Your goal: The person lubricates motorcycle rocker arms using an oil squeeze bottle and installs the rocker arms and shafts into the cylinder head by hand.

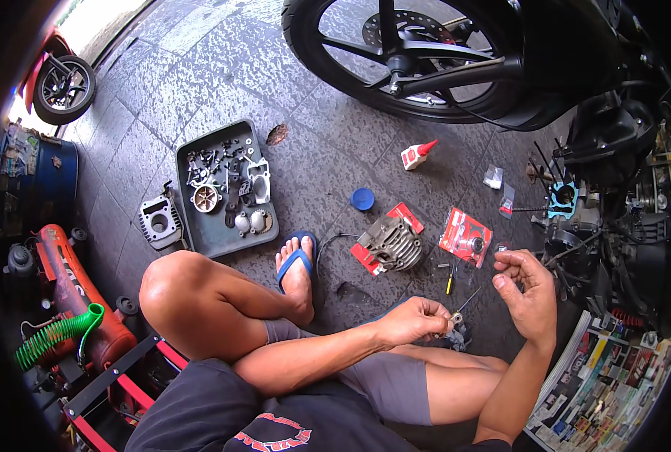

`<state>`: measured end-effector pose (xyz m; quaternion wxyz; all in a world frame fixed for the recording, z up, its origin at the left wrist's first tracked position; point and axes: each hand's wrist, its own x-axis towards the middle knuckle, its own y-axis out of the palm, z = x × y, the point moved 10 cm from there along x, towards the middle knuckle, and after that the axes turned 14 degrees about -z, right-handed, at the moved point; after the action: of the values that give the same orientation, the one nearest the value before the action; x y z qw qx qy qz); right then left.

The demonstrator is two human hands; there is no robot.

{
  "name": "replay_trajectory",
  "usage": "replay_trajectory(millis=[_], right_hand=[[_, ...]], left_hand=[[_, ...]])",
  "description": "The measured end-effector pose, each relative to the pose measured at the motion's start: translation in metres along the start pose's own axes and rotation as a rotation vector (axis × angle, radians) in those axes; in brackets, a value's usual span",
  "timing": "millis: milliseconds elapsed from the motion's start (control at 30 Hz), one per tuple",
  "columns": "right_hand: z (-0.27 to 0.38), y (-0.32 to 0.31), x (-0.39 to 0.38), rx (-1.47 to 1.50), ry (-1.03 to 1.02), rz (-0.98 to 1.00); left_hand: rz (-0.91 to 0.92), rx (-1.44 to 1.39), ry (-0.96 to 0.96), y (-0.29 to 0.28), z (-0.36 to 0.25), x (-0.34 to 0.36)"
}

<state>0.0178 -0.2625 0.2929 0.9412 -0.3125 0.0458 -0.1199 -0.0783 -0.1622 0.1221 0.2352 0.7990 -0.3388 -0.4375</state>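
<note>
My left hand (417,322) pinches a small metal part with a ring-like end (457,319), above my lap. A thin dark rod (469,300) points up and right from beside that end; whether the two are one piece I cannot tell. To the right, my right hand (528,295) is raised with fingers curved and thumb apart, and no object shows in it. A grey rag (460,338) is partly hidden beyond my left fingers. Past my hands, a finned cylinder head (397,247) rests on a red sheet (365,256), near a red blister pack (466,236) holding a round part.
A yellow-black screwdriver (450,283), glue bottle (419,154) and blue cap (362,200) lie on the tiles. A parts tray (230,246) and cylinder block (160,221) are left. Motorcycle wheel (395,105) and engine (576,226) stand ahead and right; a red air tank (87,290) is at left.
</note>
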Motion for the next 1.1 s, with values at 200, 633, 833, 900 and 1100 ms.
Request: replay_trajectory(millis=[200, 633, 833, 900, 1100], right_hand=[[-0.009, 0.002, -0.002, -0.061, 0.038, 0.03], [-0.022, 0.017, -0.016, -0.191, 0.186, 0.196], [-0.023, 0.029, -0.024, -0.151, 0.153, 0.267], [-0.027, 0.034, -0.027, -0.142, 0.148, 0.289], [-0.032, 0.044, -0.034, -0.138, 0.16, 0.373]], left_hand=[[-0.058, -0.041, 0.012, -0.007, -0.006, 0.003], [-0.159, -0.26, 0.136, -0.03, -0.009, 0.012], [0.084, -0.608, 0.084, -0.017, -0.025, 0.002], [0.106, -0.614, 0.08, -0.013, -0.03, -0.002], [0.109, -0.58, 0.065, -0.01, -0.02, -0.001]])
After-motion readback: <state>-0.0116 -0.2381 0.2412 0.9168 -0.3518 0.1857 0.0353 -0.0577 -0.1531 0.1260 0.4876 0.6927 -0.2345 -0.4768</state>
